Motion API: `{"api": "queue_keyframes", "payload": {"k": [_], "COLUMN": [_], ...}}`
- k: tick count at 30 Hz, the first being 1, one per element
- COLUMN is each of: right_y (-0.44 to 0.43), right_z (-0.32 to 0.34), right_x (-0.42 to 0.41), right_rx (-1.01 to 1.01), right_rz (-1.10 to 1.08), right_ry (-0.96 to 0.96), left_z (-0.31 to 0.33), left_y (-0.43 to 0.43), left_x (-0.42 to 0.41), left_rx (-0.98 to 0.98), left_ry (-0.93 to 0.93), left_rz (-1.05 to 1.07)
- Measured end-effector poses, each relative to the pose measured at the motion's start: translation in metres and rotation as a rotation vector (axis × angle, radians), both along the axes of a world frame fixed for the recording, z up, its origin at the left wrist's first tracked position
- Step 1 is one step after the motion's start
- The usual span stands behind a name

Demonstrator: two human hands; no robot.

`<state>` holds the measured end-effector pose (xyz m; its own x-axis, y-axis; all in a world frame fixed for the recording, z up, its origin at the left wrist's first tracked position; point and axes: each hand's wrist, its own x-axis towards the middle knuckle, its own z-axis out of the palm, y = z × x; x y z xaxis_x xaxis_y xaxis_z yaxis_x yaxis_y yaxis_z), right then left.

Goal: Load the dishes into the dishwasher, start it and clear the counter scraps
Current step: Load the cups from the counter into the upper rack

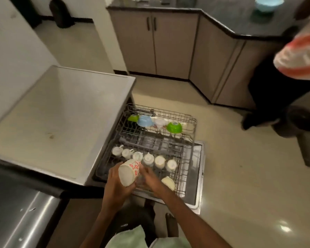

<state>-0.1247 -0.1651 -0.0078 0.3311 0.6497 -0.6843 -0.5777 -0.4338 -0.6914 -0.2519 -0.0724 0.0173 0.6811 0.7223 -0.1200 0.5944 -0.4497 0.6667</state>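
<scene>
White with a red flower print, the mug (128, 171) lies tilted in the left hand (115, 187), its base turned up towards the camera, over the near left corner of the pulled-out dishwasher rack (187, 154). The left fingers are wrapped round the mug from below and behind. The right hand (152, 178) is just beside the mug on its right, fingers bent towards it; the blur hides whether they are clamped on anything.

A row of white cups (148, 159) stands upside down along the near side of the rack, from its left edge to about the middle. A cream bowl (168, 182) sits at the near right corner. Along the far edge are a blue bowl (145, 120) and a green bowl (174, 127), both overturned, with a smaller green piece (133, 118) at the far left corner. The dishwasher door (198, 176) lies open flat under the rack.

Left of the rack is a pale desk (61, 113). Another person (297, 56) in a striped top stands at the dark desk (240, 20) on the far right, where a light blue bowl (265, 4) rests.
</scene>
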Motion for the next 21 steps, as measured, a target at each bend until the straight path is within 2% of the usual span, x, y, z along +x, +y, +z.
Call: {"api": "queue_keyframes", "payload": {"k": [3, 6, 11, 16, 21], "right_y": [-0.031, -0.061, -0.075, -0.062, -0.051], "right_z": [-0.049, -0.088, -0.132, -0.152, -0.161], "right_x": [0.016, 0.025, 0.019, 0.011, 0.013], "right_rx": [-0.215, -0.417, -0.615, -0.646, -0.668], "right_rz": [0.106, 0.143, 0.217, 0.166, 0.28], "right_ry": [-0.328, -0.503, -0.585, -0.554, -0.641], "left_z": [-0.033, -0.067, -0.121, -0.159, -0.185], "left_y": [0.001, 0.005, 0.008, 0.013, 0.019], "left_x": [0.018, 0.041, 0.061, 0.071, 0.078], "left_rx": [-0.044, -0.085, -0.035, -0.041, -0.037], "left_ry": [0.111, 0.269, 0.515, 0.605, 0.712], "left_rz": [-0.11, -0.221, -0.447, -0.516, -0.614]}}
